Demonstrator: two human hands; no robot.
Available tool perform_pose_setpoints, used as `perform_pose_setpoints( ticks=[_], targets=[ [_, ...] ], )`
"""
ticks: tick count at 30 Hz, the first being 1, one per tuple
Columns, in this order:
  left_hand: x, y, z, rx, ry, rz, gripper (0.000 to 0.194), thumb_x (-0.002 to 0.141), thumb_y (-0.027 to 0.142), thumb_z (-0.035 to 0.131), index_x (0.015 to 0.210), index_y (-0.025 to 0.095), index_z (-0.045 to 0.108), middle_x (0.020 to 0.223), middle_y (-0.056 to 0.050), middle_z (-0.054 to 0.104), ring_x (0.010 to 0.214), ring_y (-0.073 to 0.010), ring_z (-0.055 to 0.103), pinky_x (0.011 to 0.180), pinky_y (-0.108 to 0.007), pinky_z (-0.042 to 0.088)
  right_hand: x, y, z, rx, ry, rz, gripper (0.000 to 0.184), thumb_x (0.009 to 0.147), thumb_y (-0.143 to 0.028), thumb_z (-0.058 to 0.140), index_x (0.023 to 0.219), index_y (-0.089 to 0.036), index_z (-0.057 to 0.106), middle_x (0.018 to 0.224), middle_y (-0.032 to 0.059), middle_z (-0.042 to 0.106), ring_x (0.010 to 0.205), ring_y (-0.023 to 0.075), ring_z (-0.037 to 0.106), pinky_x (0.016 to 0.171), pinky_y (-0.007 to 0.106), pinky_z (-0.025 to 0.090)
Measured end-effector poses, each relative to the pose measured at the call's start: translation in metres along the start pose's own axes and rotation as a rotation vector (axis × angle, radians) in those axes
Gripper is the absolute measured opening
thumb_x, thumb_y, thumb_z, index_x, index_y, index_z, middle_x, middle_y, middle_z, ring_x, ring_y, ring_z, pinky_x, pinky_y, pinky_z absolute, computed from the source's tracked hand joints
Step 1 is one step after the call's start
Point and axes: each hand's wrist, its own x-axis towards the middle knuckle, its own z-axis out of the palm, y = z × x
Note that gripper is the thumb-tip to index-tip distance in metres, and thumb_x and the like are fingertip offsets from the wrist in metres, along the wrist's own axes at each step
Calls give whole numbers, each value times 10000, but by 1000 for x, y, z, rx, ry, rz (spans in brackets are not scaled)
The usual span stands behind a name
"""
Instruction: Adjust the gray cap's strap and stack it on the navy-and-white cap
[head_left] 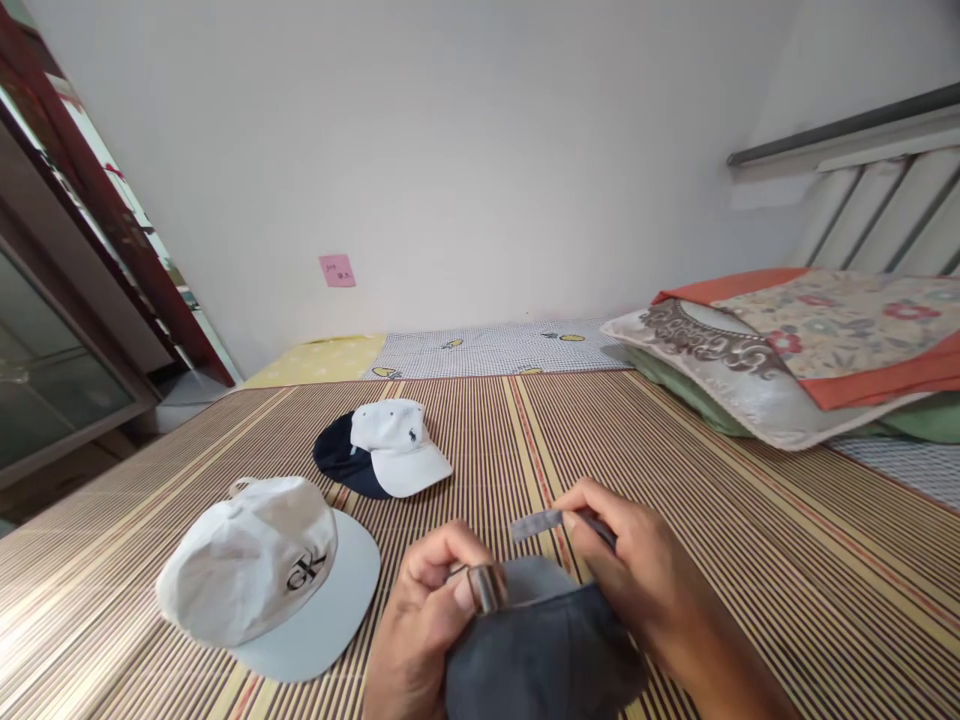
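A dark grey cap (pixel 544 650) is held up close in front of me, its back strap undone. My left hand (pixel 431 610) pinches the metal buckle (pixel 488 588) at one side of the cap's rear opening. Between thumb and finger, my right hand (pixel 630 560) grips the loose fabric strap (pixel 537 524), whose free end points left and stands apart from the buckle. Left of my hands lies a white cap (pixel 247 565) with black CK letters. Behind it, a smaller white cap (pixel 397 440) with a dark logo rests against a navy cap (pixel 345 455).
A striped bamboo mat (pixel 480 430) covers the bed. At the right are stacked pillows (pixel 750 370) and a folded floral cloth (pixel 877 320), near a radiator (pixel 877 210). A pink note (pixel 337 270) is stuck on the wall (pixel 510 150). A glass-fronted cabinet (pixel 60 370) stands at the left.
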Motion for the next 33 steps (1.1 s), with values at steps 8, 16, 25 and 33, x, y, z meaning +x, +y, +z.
perform_pose_setpoints(
  ticks=[8, 16, 25, 33],
  targets=[
    [6, 5, 0, -110, 167, 1, 370, 753, 411, 909, 794, 205, 605, 663, 52, 594, 532, -68, 490, 536, -177, 421, -2, -4, -10, 218, -104, 48, 399, 1043, -533, 524, 1233, -249, 729, 946, 50, 781, 795, 215, 723, 693, 328, 573],
    [11, 1, -8, -244, 333, 108, 325, 748, 333, 919, 930, 230, 671, 777, 63, 668, 640, -78, 621, 672, -174, 549, -7, -19, 2, 341, -398, -64, 265, 910, -522, 763, 1006, -276, 792, 1191, 61, 764, 1139, 296, 680, 1010, 437, 542],
    [14, 4, -35, 148, -91, -4, 410, 808, 512, 865, 1032, 190, 744, 825, -8, 657, 690, -104, 573, 616, -177, 454, -10, -12, -11, 710, -155, 72, 321, 911, -454, 730, 752, -250, 540, 704, -41, 521, 616, 136, 482, 559, 261, 428],
    [16, -11, -34, 105, -282, -219, 310, 772, 406, 906, 825, 149, 739, 733, -17, 663, 618, -93, 574, 628, -192, 429, -12, 7, -25, 1030, 288, 361, 207, 955, -520, 684, 1039, -334, 711, 934, 39, 781, 829, 275, 768, 717, 384, 668]
  ],
)
